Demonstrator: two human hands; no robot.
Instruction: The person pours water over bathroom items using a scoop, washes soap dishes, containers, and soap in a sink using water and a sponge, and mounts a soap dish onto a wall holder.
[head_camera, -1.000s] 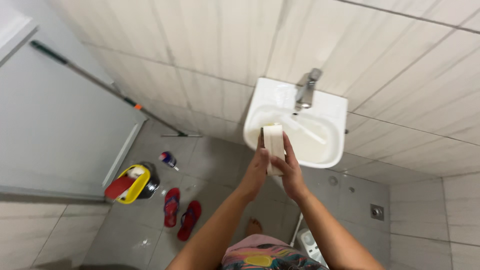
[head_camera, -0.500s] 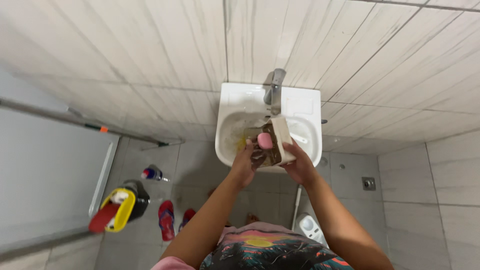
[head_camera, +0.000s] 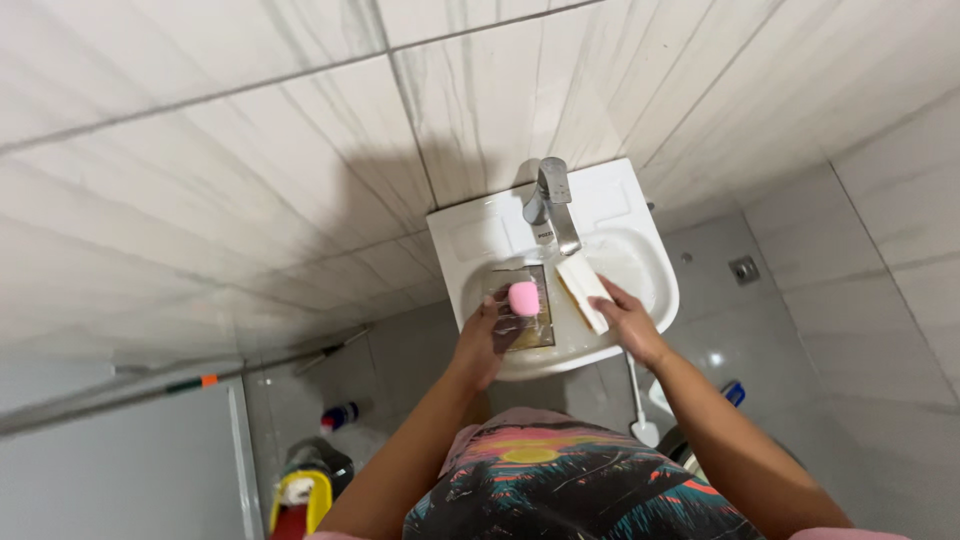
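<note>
Soaping underway: my left hand (head_camera: 487, 335) grips a pink oval soap bar (head_camera: 523, 298), my right hand (head_camera: 627, 318) holds a white rectangular soap-dish lid (head_camera: 583, 291) over the white ceramic basin (head_camera: 655, 272); rinsing under the chrome tap (head_camera: 552, 200) seems due.

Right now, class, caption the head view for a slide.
Left hand holds a pink soap bar on its clear tray; right hand holds a white lid over the sink.

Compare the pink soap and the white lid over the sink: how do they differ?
The pink soap is small, rounded and pink; the white lid is larger, flat, rectangular and white. The soap sits in the clear tray at the left hand; the lid is tilted, held by the right hand. Both are over the white sink.
</note>
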